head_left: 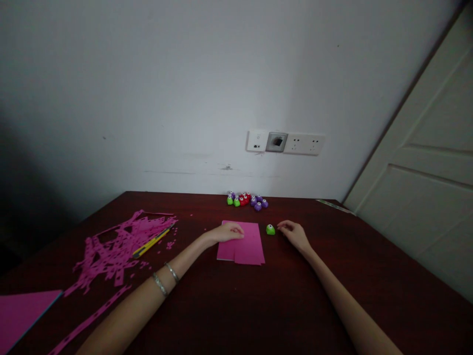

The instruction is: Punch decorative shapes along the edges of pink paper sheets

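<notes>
One reach, I judge: left hand [226,231] over paper [251,249] (can't tell its grip), right hand [295,233] loose beside green punch [270,230], needing a pinch.

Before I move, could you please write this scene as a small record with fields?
Left hand: on or just over overlapping pink sheets
Right hand: beside a lone green item, apparently apart
Table back: cluster of small green, red and purple items
Table left: heap of pink scraps, yellow cutter at its edge
Wall: row of sockets
</notes>
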Demonstrator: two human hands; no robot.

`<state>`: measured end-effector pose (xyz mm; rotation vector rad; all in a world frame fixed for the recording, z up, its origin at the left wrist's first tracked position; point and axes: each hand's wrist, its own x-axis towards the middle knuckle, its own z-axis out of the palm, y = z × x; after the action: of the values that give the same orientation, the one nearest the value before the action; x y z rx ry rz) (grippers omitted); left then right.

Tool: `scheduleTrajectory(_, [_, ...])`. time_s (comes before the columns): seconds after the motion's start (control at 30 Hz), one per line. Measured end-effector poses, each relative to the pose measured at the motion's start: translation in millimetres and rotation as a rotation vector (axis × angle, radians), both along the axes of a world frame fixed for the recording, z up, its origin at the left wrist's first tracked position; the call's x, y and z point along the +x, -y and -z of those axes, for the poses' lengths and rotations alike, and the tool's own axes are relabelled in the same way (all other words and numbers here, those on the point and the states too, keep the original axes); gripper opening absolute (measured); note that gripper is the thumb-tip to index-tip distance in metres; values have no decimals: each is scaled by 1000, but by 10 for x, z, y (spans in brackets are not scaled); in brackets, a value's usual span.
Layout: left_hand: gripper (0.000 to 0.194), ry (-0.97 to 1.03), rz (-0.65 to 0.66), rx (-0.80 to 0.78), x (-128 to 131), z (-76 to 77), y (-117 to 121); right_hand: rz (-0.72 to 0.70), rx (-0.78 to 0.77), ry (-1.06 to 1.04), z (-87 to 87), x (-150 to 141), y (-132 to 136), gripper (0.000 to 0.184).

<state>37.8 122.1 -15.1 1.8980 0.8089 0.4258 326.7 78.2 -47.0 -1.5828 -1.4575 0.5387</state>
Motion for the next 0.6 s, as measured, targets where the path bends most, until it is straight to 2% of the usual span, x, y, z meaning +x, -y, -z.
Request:
scheduleTrajectory(0.07, [18,62,-117,-71,-27,3,-104,-3,5,18,0,-7,-5,21])
scheduleTrajectory(0.13, [19,88,-288,-45,-49,1,-256,-1,6,28,5,0,-11,22])
scheduleTrajectory(0.23, [22,-23,-601,181,-70,-33,-554,1,5,35,17,22,-18,22])
scheduleTrajectory(0.27, [24,-46,-653,226,-76,-51,-660,3,5,36,20,29,-20,22])
scheduleTrajectory(0.37, [30,-108,-711,309,-94,-95,-954,9,5,32,27,42,-21,22])
scheduleTrajectory(0.47, [39,-191,-681,366,-106,-85,-1167,17,5,27,26,47,-19,22])
scheduleTrajectory(0.6, [48,-292,-630,419,-86,-1,-1324,29,-1,24,16,49,-14,22])
